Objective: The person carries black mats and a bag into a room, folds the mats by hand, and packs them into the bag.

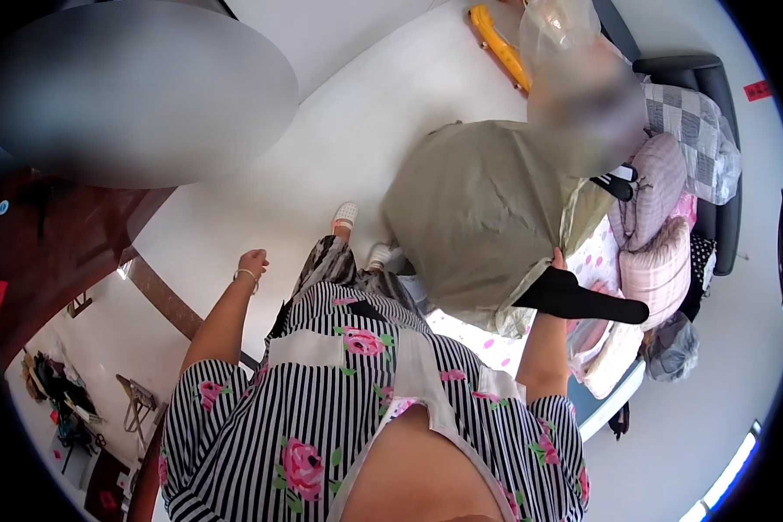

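My right hand is closed around the edge of a large olive-grey cloth, which hangs in wide folds over the side of the bed. A long black piece with a rounded end lies across my right wrist, sticking out from the cloth; its kind I cannot make out. Away from the cloth, my left hand hangs at my side with its fingers curled in and nothing visible in them. A bracelet circles that wrist. Another black piece with white stripes shows at the cloth's far edge.
Folded bedding, a mauve quilt and a pink checked one, is piled on the bed beside a grey checked bundle. A yellow object stands on the pale floor. Dark red furniture is at left.
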Demonstrator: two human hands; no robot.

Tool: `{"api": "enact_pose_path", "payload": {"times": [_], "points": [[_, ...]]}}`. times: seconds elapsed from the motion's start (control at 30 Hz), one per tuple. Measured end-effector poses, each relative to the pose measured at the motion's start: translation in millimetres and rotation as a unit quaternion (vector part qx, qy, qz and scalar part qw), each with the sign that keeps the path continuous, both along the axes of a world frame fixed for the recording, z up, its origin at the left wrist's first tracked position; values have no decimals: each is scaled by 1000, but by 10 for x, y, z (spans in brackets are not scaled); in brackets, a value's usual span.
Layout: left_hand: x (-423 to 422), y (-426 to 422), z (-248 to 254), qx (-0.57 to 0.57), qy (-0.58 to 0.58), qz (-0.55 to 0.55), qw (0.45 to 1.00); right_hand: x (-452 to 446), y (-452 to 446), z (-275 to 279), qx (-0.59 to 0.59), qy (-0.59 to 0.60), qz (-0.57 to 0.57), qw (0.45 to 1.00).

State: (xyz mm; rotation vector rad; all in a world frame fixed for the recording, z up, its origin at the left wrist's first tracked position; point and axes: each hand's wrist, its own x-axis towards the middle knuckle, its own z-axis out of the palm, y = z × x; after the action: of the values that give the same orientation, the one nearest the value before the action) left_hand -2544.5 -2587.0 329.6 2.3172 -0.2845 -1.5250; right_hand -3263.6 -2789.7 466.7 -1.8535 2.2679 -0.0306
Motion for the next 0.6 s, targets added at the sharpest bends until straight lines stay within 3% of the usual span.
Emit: {"api": "enact_pose_path", "payload": {"times": [0.1,0.3,0.6], "points": [[49,124,30,3,-15,25,1000,-63,-173,54,111,13,-27,993],[-168,665,272,-116,17,44,992,-64,-247,23,76,-3,-58,995],[-535,2624,366,49,6,161,986,122,-162,-13,-1,-18,-60,998]]}}
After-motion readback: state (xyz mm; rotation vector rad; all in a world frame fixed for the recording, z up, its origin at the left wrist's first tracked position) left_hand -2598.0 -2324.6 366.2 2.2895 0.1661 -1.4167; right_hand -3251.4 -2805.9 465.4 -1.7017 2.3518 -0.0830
